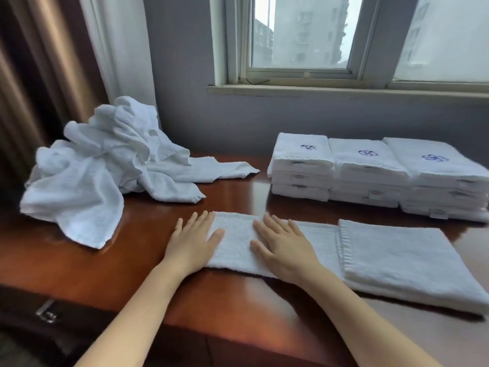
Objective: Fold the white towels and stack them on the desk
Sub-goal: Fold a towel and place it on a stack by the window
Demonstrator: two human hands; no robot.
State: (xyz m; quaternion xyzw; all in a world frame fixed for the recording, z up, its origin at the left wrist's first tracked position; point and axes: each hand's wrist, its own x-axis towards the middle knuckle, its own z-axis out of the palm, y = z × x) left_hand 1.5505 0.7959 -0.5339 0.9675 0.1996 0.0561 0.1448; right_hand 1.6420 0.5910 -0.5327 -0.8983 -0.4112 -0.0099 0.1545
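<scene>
A white towel point(397, 255), folded into a long strip, lies across the front of the wooden desk point(148, 260); its right end is folded back over itself. My left hand point(193, 242) rests flat at the strip's left end, half on the towel and half on the wood. My right hand point(283, 247) lies flat on the strip just to the right of it, fingers spread. Neither hand grips anything. A heap of unfolded white towels point(105, 165) sits at the back left. Three stacks of folded towels point(370, 173) with blue logos stand at the back right.
A grey wall and a window point(304, 49) stand behind the desk, with curtains point(53, 62) at the left. A drawer handle point(47, 312) shows below the desk's front left edge. Bare wood lies between the heap and the stacks.
</scene>
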